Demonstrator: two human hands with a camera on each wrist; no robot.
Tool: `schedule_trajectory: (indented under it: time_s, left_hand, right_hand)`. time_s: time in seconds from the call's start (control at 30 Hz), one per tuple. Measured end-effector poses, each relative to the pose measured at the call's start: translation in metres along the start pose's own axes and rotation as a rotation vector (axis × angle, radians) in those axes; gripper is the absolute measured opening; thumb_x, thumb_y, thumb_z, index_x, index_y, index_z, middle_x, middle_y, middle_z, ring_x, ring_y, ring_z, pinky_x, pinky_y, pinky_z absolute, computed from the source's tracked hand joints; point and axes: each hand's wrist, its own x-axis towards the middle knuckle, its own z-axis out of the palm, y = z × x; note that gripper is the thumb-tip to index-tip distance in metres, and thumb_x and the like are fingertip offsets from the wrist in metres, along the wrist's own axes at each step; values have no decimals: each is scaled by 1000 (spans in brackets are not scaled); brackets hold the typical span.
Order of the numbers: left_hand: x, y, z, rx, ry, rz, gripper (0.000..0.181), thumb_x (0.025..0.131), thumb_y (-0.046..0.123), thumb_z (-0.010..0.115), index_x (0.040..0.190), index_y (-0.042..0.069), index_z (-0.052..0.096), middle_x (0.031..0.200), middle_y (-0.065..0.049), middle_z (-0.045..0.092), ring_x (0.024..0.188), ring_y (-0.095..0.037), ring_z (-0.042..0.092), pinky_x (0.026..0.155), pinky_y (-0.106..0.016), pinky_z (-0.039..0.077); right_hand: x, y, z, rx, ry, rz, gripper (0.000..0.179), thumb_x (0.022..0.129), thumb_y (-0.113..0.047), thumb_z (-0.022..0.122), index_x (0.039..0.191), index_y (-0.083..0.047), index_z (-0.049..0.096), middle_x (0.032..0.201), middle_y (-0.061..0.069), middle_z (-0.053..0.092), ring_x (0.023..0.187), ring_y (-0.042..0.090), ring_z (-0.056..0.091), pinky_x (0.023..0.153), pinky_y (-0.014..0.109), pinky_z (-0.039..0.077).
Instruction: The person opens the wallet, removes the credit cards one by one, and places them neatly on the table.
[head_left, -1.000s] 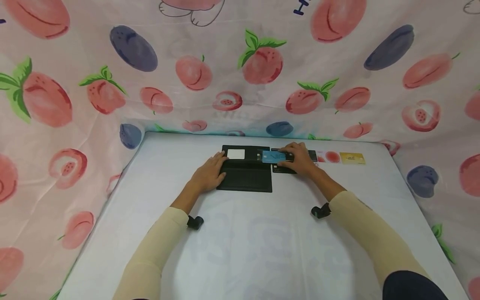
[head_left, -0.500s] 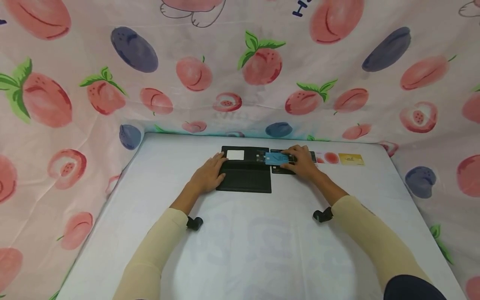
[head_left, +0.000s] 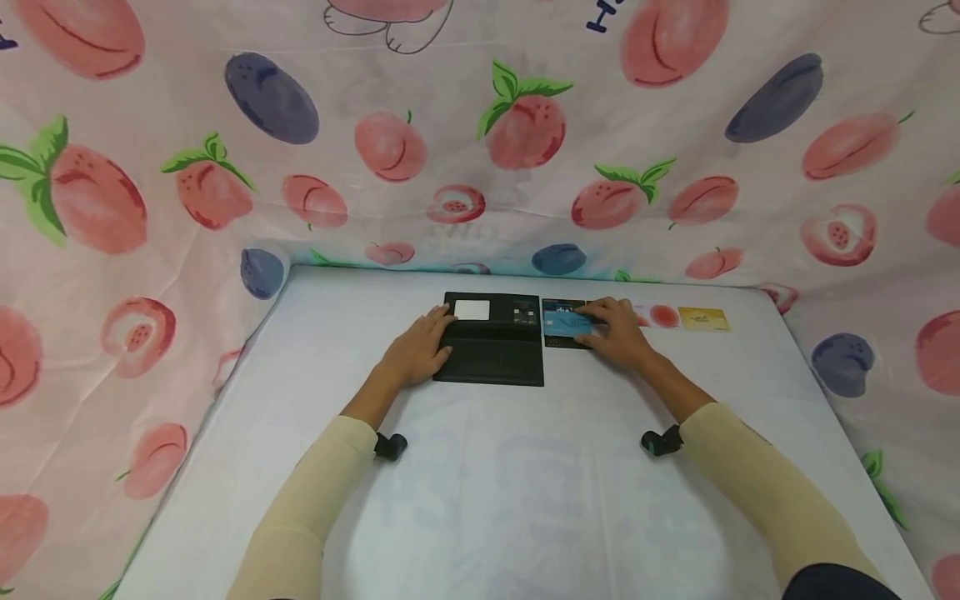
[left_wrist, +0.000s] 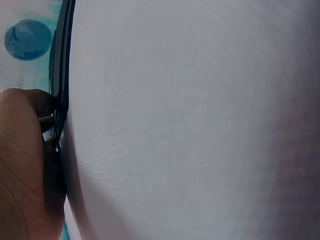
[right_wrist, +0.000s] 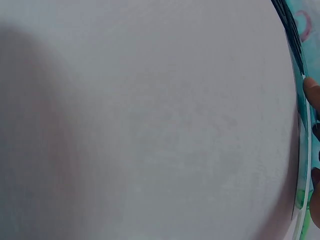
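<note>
Blue card [head_left: 564, 324], near table's far edge [head_left: 360, 283]: likely light, stiff, slick; grip edges; pinched by right hand [head_left: 618, 335]. Black wallet [head_left: 491, 360]: likely supple; left hand [head_left: 412, 350] unclenched on left edge.

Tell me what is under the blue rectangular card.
Black rectangular cards show beyond its far and near edges; the blue card and right hand hide whatever is directly beneath.

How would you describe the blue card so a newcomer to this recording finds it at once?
On the white table, find the open black wallet. To its right, the right hand holds the blue card by its right end. Its blue face sets it apart from nearby black cards and the gold card farther right.
</note>
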Motion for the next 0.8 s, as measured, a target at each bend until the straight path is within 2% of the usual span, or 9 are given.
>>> schedule_trajectory:
  time_s: [0.3, 0.53, 0.8]
  left_hand:
    - [-1, 1, -1, 1, 16, 15, 62, 108, 29, 49, 161, 1, 32, 173, -18, 20, 160, -31, 16, 129, -40, 13]
    - [-2, 0, -1, 3, 3, 7, 62, 109, 30, 47, 162, 2, 31, 173, -17, 18, 160, -30, 15, 129, -40, 13]
    - [1, -1, 0, -3, 5, 4, 62, 109, 30, 47, 162, 3, 31, 173, -17, 18, 161, -29, 14, 129, -39, 12]
  right_hand:
    - [-9, 4, -8, -8, 33, -33, 50, 89, -19, 86, 134, -4, 71, 134, 24, 59, 112, 42, 46, 87, 53, 38]
    - [-20, 10, -13, -11, 33, -42, 50, 91, -20, 83, 135, -1, 68, 132, 28, 58, 114, 44, 46, 89, 57, 36]
    - [-32, 13, -21, 8, 84, -79, 49, 89, -14, 84, 131, 3, 69, 124, 28, 60, 106, 42, 50, 85, 52, 35]
